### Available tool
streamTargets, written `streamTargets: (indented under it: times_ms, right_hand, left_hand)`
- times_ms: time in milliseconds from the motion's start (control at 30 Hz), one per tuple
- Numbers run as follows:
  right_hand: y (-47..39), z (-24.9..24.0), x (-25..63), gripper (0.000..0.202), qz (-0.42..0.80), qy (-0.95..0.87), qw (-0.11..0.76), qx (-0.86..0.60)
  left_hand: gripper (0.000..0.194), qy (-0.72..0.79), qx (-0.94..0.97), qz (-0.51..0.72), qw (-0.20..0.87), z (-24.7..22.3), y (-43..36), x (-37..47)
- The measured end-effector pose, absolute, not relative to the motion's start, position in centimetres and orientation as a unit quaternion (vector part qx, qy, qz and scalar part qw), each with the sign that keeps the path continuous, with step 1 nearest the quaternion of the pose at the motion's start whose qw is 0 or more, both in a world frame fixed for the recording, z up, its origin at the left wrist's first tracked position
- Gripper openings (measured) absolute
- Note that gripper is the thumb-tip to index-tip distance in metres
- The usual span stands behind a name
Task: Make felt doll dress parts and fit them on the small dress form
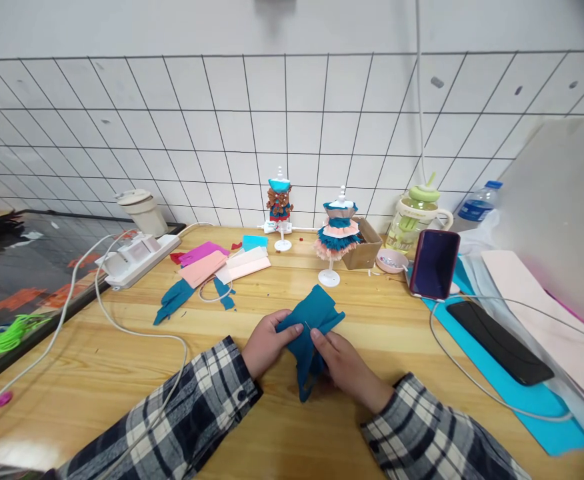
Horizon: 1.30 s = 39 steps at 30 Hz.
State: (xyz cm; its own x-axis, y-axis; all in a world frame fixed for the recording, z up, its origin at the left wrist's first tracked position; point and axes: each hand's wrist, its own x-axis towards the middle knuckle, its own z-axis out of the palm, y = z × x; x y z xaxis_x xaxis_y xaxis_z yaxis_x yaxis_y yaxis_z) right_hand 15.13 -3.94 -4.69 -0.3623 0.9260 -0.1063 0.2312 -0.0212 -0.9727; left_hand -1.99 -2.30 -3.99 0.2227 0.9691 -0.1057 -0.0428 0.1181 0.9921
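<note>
Nearest the camera, two plaid sleeves come in over the wood counter (92,373). L hand (263,347) is closed on the left edge of a teal cloth (312,327), thumb on top. R hand (345,367) pinches the same cloth from the right, fingertips (317,335) at a thin pin or needle stuck in the fabric; too small to tell which. Cloth sits mid-counter, just in front of the person, upper part fanned out, lower part hanging crumpled between both hands.

Left of the hands, a white cable (137,331) loops across the counter. To the right, a black phone (499,341) lies flat on a blue sheet (547,400), w/ a 2nd phone (435,264) propped upright just behind it.

Further back, left of centre: teal scraps (173,300), then a pile of pink, magenta and white felt pieces (222,263). A white power strip (139,259) sits at the counter's left edge.

Beyond the cloth stands a small dress form (336,233) in a teal-and-pink ruffled dress, a cardboard box (367,248) touching its right side. Another form (279,203) stands closer to the wall, in teal and brown.

At the back: white cup (142,210) on the left, green-lidded jug (415,217) and water bottle (477,207) on the right, all against the tiled wall (292,120).
</note>
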Motion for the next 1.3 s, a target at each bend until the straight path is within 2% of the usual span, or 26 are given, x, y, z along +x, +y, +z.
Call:
streamTargets:
  times_ms: [200,433,900,1133,1300]
  right_hand:
    - [-3.99,-4.53,15.16,0.052,0.535,-0.618,0.321,-0.478]
    - [-4.01,-4.38,15.27,0.052,0.525,-0.636,0.316,-0.468]
    - [-3.88,-4.64,15.29,0.054,0.509,-0.653,0.302,-0.472]
    - [-3.99,-4.80,15.28,0.053,0.540,-0.631,0.297,-0.472]
    - [-3.91,-4.65,15.23,0.055,0.537,-0.639,0.315,-0.452]
  left_hand:
    - [0.028,0.433,0.471,0.445,0.627,-4.02,-2.25,-2.02]
    - [0.024,0.444,0.479,0.448,0.610,-4.53,-2.10,-2.19]
    - [0.029,0.448,0.482,0.441,0.610,-3.84,-2.28,-1.83]
    - [0.028,0.450,0.491,0.436,0.605,-4.28,-2.15,-2.07]
    - [0.033,0.451,0.507,0.414,0.607,-4.59,-2.12,-2.16]
